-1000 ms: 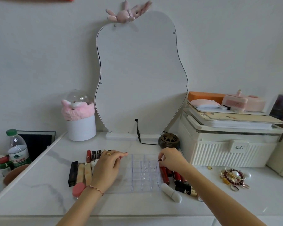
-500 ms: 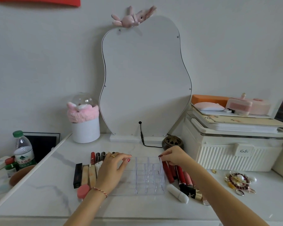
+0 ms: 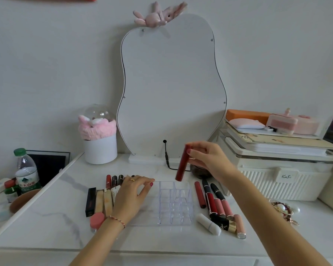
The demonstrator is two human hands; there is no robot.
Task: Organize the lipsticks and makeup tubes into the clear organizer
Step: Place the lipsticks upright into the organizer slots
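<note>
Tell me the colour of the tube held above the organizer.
Dark red, seen in the head view: the tube is in the right hand.

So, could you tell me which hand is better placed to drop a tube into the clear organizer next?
The right hand: it already holds the dark red tube nearly upright just above the clear organizer, at its back row. The left hand lies flat at the organizer's left edge, steadying it.

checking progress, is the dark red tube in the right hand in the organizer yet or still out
Out. The right hand holds the dark red tube nearly upright, its lower end just above the clear organizer's back row. Every visible compartment looks empty.
</note>
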